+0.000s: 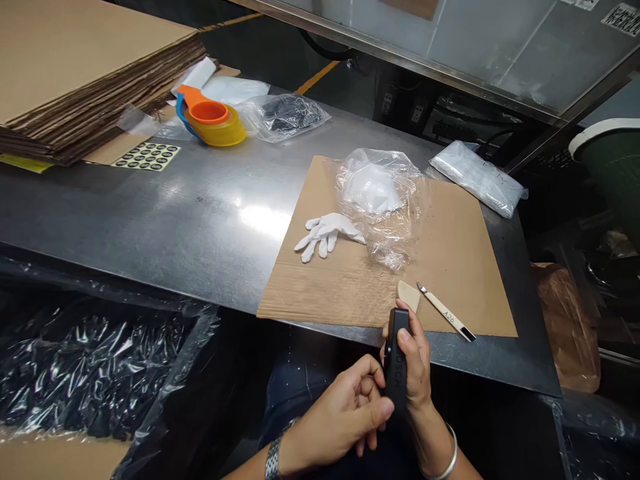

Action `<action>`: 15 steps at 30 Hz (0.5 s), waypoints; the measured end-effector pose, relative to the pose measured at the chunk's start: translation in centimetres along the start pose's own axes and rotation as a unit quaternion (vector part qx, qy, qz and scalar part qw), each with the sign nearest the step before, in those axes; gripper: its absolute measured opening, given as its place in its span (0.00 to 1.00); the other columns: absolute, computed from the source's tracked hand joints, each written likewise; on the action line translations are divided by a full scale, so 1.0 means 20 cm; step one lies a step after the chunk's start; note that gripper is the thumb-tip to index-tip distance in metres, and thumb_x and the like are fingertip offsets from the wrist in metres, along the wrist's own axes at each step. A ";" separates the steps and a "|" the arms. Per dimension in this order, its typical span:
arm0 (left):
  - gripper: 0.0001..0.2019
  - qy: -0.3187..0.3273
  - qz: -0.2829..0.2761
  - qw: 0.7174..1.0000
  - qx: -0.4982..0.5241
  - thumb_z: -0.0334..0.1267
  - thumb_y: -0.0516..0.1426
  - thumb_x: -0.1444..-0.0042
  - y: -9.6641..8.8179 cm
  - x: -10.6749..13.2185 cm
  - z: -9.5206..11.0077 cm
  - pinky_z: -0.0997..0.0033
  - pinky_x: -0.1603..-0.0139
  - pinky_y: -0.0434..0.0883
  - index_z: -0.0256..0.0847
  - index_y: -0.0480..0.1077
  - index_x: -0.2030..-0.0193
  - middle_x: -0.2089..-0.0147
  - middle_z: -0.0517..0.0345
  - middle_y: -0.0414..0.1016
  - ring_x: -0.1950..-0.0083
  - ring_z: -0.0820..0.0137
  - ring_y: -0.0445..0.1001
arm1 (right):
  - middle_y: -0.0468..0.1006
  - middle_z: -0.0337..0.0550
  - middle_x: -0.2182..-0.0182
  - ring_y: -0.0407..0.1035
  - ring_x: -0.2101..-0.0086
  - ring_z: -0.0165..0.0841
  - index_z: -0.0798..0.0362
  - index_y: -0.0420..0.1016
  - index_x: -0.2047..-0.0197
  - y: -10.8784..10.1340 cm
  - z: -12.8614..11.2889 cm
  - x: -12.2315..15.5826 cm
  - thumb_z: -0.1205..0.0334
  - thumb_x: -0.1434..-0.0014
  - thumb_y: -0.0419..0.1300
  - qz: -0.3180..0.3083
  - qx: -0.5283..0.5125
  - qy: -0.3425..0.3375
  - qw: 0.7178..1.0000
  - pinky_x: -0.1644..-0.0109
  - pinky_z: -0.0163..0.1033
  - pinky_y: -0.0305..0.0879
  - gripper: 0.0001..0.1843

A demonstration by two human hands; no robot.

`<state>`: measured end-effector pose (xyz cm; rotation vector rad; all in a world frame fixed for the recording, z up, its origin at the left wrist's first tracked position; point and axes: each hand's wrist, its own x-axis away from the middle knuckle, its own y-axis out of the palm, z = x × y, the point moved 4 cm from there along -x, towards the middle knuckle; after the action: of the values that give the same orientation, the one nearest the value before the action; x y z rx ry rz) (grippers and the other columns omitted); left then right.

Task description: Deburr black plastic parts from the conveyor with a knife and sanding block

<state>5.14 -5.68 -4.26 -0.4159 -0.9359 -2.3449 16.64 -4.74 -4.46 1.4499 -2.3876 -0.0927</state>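
A long black plastic part [397, 380] with raised BOSCH lettering stands nearly upright in front of me. My right hand [417, 367] is wrapped round it, thumb along its right edge. My left hand [345, 413] is at its lower left side, with curled fingers close to the part's edge and thumb near its lower end; anything pinched there is hidden. Just beyond the part lies a beige pad [409, 297] on the cardboard sheet [300, 300]. To its right rests a pale craft knife-like tool [447, 312] marked A26.
On the cardboard are a white glove [327, 233] and a clear plastic bag [383, 193] with white contents. The metal table [215, 220] also bears stacked cardboard [100, 80], a tape dispenser [210, 117], a sticker sheet [147, 156] and bagged items [477, 175]. A plastic-lined box [90, 360] stands at left.
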 end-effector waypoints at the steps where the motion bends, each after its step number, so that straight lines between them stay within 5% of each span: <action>1: 0.19 0.003 -0.010 1.000 0.015 0.47 0.61 0.52 0.00 0.00 -0.01 0.83 0.83 0.58 0.42 0.55 0.65 0.75 0.68 0.64 0.81 0.82 0.63 | 0.67 0.35 0.73 0.59 0.81 0.24 0.47 0.60 0.44 0.00 0.01 0.00 0.52 0.44 0.54 0.000 -0.033 0.018 0.999 0.81 0.31 0.56 0.25; 8: 0.17 0.050 -0.025 0.997 0.043 0.39 0.63 0.53 0.02 0.01 0.02 0.79 0.70 0.58 0.39 0.56 0.66 0.70 0.65 0.61 0.70 0.80 0.57 | 0.66 0.35 0.72 0.59 0.81 0.25 0.45 0.56 0.43 0.03 0.06 -0.04 0.50 0.43 0.51 -0.038 -0.165 0.063 0.983 0.79 0.31 0.57 0.26; 15: 0.15 0.062 -0.028 0.997 0.029 0.45 0.59 0.48 0.01 0.00 0.01 0.78 0.73 0.58 0.40 0.56 0.66 0.72 0.67 0.57 0.74 0.81 0.57 | 0.68 0.35 0.71 0.60 0.81 0.24 0.42 0.56 0.42 0.03 0.07 -0.04 0.51 0.43 0.51 -0.044 -0.177 0.055 0.982 0.79 0.30 0.58 0.25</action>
<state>5.28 -5.60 -3.93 -0.2195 -0.9656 -2.3579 16.05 -4.02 -5.88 1.3496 -2.0879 -0.4240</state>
